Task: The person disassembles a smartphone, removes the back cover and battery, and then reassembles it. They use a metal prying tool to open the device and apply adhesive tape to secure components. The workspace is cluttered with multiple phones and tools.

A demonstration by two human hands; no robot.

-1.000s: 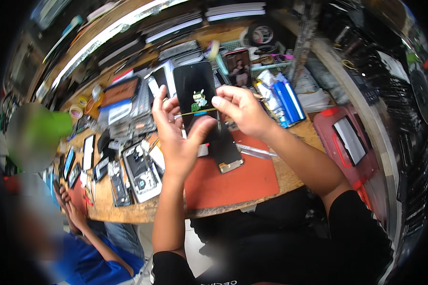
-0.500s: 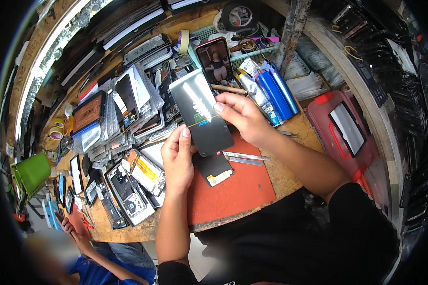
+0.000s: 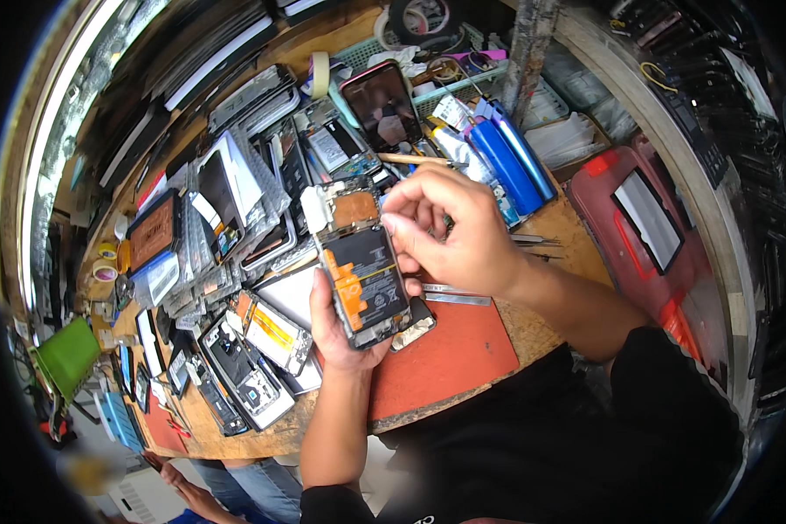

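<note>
My left hand (image 3: pixel 341 336) holds an opened phone (image 3: pixel 377 253) above the red mat. Its inner side faces up, with a black battery, an orange ribbon cable and a copper-coloured patch near the top. A thin yellow band crosses the battery. Beside the phone's upper right edge, my right hand (image 3: pixel 458 231) is closed in a pinch; whatever its fingertips grip is too small to make out. Partly hidden beneath the phone lies a loose screen panel (image 3: pixel 415 334), and next to it are metal tweezers (image 3: pixel 458 298).
Several opened phone bodies (image 3: pixel 246 371) lie left on the wooden bench. Bubble-wrapped parts (image 3: pixel 236 240) are piled behind them. A propped phone (image 3: pixel 384 105), blue cylinders (image 3: pixel 508 166) and a green basket (image 3: pixel 358 61) stand at the back. At right is a red case (image 3: pixel 624 227). Another person's hand (image 3: pixel 183 489) shows lower left.
The phone has been turned over from its screen side to its inner side and lowered slightly. My right hand has left its grip on the phone's edge and now pinches beside it.
</note>
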